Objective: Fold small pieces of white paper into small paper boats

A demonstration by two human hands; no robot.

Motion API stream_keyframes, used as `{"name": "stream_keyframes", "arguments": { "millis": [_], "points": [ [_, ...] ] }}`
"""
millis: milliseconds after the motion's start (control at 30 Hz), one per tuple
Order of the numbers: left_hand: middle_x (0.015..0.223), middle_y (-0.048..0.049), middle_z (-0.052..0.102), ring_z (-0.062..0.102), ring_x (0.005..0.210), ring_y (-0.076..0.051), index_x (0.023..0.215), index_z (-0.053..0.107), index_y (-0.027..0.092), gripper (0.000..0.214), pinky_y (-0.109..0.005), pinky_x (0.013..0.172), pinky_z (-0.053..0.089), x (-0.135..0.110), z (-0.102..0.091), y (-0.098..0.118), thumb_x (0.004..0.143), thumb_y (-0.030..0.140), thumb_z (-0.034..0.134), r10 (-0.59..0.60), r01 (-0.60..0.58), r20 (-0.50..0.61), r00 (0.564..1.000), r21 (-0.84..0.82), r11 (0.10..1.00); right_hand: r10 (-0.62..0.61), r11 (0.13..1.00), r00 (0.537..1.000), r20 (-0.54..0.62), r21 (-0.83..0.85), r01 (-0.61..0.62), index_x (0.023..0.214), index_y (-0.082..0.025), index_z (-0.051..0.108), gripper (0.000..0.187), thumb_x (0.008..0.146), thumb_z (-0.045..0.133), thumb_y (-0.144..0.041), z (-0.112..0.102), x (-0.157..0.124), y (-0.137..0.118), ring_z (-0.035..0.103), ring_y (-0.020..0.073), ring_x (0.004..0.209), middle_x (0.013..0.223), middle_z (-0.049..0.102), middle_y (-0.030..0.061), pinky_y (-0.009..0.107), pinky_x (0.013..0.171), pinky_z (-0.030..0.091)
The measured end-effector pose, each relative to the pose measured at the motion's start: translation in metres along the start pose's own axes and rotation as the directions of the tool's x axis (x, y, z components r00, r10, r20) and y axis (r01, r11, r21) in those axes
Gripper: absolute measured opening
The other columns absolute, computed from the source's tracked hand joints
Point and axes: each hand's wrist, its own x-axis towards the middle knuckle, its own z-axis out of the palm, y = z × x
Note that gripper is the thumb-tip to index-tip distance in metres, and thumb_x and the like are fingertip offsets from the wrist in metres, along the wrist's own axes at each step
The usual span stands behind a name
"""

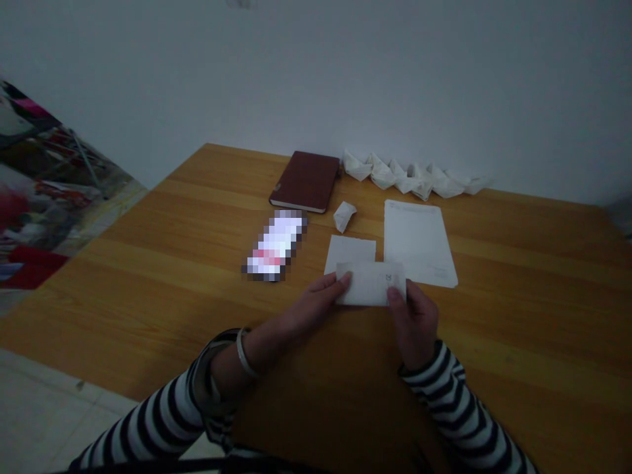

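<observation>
You pinch one folded white paper [370, 284] between your two hands, just above the wooden table [518, 329], in front of your body. Your left hand [316, 306] grips its left end and your right hand [413, 322] its right end, thumb and fingers pressed together on the paper at each end. A small printed mark [388, 278] shows near your right thumb, too small to read. Just behind the paper lie two flat sheets: one small paper [349, 255] and one larger sheet [419, 242], its faint print unreadable. Farther up are one small folded paper piece [344, 216], one dark red notebook [306, 181], and a row of overlapping paper boats [409, 176], about six, though the overlap makes the count uncertain. Left of these lies one pixelated object [274, 245] that cannot be made out. You wear one pale bangle [243, 352] on your left wrist and black-and-white striped sleeves [444, 408].
</observation>
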Motion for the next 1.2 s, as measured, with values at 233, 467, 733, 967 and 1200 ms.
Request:
{"name": "stream_keyframes", "arguments": {
  "millis": [233, 467, 733, 967, 1200],
  "points": [
    [0.087, -0.0084, 0.071, 0.064, 0.083, -0.019, 0.094, 0.070, 0.012, 0.033, -0.035, 0.082, 0.051, 0.000, -0.005, 0.005, 0.088, 0.044, 0.064, -0.041, 0.040, 0.013, 0.999, 0.083, 0.996, 0.064, 0.998, 0.998, -0.001, -0.027, -0.064, 0.067, -0.018, 0.061, 0.030, 0.089, 0.060, -0.040, -0.001, -0.002, 0.005, 0.045, 0.0111, 0.045, 0.050, 0.049, -0.0039, 0.023, 0.043, 0.036],
    [0.088, -0.0063, 0.070, 0.062, 0.078, -0.017, 0.101, 0.069, 0.014, 0.033, -0.032, 0.079, 0.048, 0.000, 0.000, -0.002, 0.089, 0.044, 0.062, 0.023, -0.020, -0.066, 0.998, 0.040, 0.999, 0.094, 0.995, 0.996, 0.002, -0.024, -0.094, 0.064, -0.018, 0.057, 0.033, 0.089, 0.060, -0.039, 0.000, 0.000, 0.002, 0.042, 0.0091, 0.041, 0.047, 0.047, -0.0048, 0.021, 0.039, 0.033],
    [0.085, -0.0045, 0.068, 0.059, 0.078, -0.018, 0.101, 0.069, 0.015, 0.033, -0.030, 0.072, 0.045, -0.002, 0.003, -0.002, 0.090, 0.045, 0.059, 0.106, -0.081, -0.112, 0.988, 0.210, 0.974, 0.173, 0.977, 0.983, -0.062, 0.142, -0.162, 0.066, -0.020, 0.053, 0.031, 0.085, 0.066, -0.041, 0.006, -0.003, 0.002, 0.040, 0.0066, 0.033, 0.044, 0.050, -0.0070, 0.017, 0.030, 0.032],
    [0.096, -0.0074, 0.069, 0.060, 0.091, -0.023, 0.108, 0.067, 0.016, 0.036, -0.032, 0.076, 0.045, -0.001, 0.002, -0.005, 0.092, 0.045, 0.055, 0.164, -0.137, -0.081, 0.983, 0.271, 0.953, 0.283, 0.931, 0.956, -0.084, 0.262, -0.252, 0.072, -0.022, 0.046, 0.032, 0.084, 0.068, -0.041, 0.010, -0.004, -0.001, 0.041, 0.0052, 0.028, 0.043, 0.054, -0.0091, 0.013, 0.026, 0.031],
    [0.086, -0.0030, 0.061, 0.053, 0.082, -0.019, 0.101, 0.066, 0.018, 0.032, -0.032, 0.079, 0.044, -0.006, 0.007, -0.002, 0.094, 0.046, 0.051, 0.266, -0.169, -0.132, 0.955, 0.495, 0.852, 0.309, 0.924, 0.945, -0.107, 0.271, -0.271, 0.102, -0.020, 0.056, 0.029, 0.083, 0.070, -0.038, 0.010, -0.001, -0.007, 0.043, 0.0061, 0.029, 0.043, 0.057, -0.0102, 0.013, 0.027, 0.034]
  ]
}}
